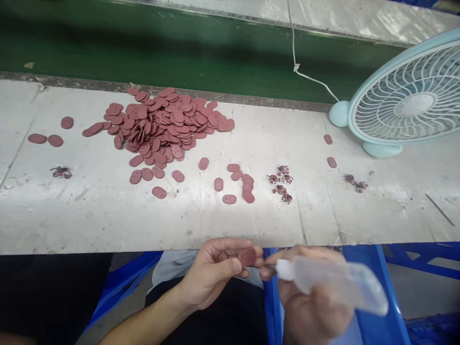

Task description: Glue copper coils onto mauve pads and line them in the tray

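Note:
My left hand (212, 270) pinches a reddish-brown oval disc (247, 257) between thumb and fingers, just off the table's front edge. In my right hand (316, 306) is a translucent squeeze bottle (330, 280) with a white cap and a thin dark nozzle tip. It lies tilted on its side, its tip pointing left, close to the disc; whether they touch I cannot tell. My right hand is slightly blurred. Farther back on the white table (108, 215) lies a large heap of like discs (168, 120), with several loose discs (247, 188) nearer me.
Small dark figurine-like pieces (282, 183) lie in a cluster right of centre, with more pieces (355, 183) farther right and at far left. A light-blue fan (409, 100) stands at the right, its white cord (312, 80) crossing a green strip. A blue bin (381, 282) is below the table edge.

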A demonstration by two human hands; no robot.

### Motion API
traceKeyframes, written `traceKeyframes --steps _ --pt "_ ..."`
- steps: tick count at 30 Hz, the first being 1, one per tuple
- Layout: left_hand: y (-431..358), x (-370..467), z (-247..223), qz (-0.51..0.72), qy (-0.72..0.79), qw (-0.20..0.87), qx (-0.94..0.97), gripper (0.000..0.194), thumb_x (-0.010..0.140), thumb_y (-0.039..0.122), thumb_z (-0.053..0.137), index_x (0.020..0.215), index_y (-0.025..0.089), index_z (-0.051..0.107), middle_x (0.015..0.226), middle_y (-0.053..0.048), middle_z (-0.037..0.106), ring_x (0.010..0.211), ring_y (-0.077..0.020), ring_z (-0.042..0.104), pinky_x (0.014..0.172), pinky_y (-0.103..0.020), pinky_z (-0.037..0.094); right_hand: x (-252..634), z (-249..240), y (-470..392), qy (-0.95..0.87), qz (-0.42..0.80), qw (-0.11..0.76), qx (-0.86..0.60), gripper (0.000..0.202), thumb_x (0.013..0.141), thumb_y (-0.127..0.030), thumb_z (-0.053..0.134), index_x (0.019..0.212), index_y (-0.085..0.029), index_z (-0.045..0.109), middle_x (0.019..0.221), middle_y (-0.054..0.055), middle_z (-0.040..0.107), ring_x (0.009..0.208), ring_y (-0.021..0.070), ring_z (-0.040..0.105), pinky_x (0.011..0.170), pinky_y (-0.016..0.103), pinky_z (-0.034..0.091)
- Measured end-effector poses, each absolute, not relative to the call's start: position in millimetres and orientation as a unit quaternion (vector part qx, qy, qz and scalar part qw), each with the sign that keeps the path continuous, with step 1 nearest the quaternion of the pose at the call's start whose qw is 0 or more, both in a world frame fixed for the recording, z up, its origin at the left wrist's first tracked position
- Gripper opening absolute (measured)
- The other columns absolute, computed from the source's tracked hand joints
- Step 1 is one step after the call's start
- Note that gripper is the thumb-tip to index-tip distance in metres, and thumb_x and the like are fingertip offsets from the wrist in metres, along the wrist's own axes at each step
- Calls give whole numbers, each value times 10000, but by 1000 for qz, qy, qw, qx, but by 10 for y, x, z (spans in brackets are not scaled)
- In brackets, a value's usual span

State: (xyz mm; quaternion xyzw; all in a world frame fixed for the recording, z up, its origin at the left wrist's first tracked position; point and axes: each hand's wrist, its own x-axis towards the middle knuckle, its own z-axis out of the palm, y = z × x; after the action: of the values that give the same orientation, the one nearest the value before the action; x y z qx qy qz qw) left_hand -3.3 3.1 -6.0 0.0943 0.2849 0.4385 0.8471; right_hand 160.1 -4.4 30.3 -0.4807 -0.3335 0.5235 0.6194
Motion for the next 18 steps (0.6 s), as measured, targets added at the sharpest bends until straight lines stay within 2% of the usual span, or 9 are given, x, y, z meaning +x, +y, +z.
traceKeyframes --steps 3,6,7,10,12,14,16,18 --pt "40 -58 -60 440 278 848 100 260 809 197 787 1069 204 779 1115 -100 790 985 -202 756 740 -170 572 1966 250 322 -153 630 677 -348 251 891 -388 568 1024 -191 647 665 23 645 572 164 662 451 238 569" --pt "44 -79 -68 441 281 846 101 257 826 182 767 1081 213 775 1126 -97 787 997 -203 755 756 -172 574 2468 -94 663 131 762 626 -102 356 873 -324 568 1205 -214 506 745 -5 551 644 155 639 471 237 595" --pt "45 -85 -70 442 283 845 101 257 829 181 764 1084 212 774 1132 -99 786 1001 -205 754 760 -173 575 2608 -210 745 181 791 583 -37 325 869 -296 558 1180 -244 481 709 -32 511 608 149 616 443 238 585" --pt "44 -104 -67 444 292 841 99 261 832 178 760 1091 207 771 1148 -107 779 1014 -211 750 772 -178 578 2806 -360 828 188 810 555 17 307 876 -281 560 1162 -259 451 665 -61 462 562 129 588 361 184 525" --pt "46 -125 -50 445 307 836 93 261 836 179 755 1096 205 770 1158 -110 776 1018 -212 749 771 -175 579 2724 -270 753 101 802 585 -56 352 878 -325 597 1193 -238 469 671 -63 450 523 104 538 301 135 430" --pt "51 -154 -23 443 327 830 86 247 842 181 749 1087 201 773 1160 -110 775 1008 -206 750 763 -169 582 2524 -109 645 -114 726 617 -281 326 904 -398 586 1178 -231 528 682 -60 441 483 85 459 281 134 339" --pt "60 -185 6 436 348 826 82 229 844 185 748 1070 195 779 1159 -108 775 998 -199 751 758 -164 585 2307 36 589 -328 557 573 -503 254 923 -394 589 1115 -228 605 727 -36 487 520 91 457 361 174 375" --pt "72 -211 31 431 360 824 80 222 834 196 761 1054 193 784 1153 -107 777 991 -198 752 756 -166 589 2157 122 629 -475 393 456 -642 239 905 -357 630 1102 -224 653 828 8 558 656 136 532 550 252 481"
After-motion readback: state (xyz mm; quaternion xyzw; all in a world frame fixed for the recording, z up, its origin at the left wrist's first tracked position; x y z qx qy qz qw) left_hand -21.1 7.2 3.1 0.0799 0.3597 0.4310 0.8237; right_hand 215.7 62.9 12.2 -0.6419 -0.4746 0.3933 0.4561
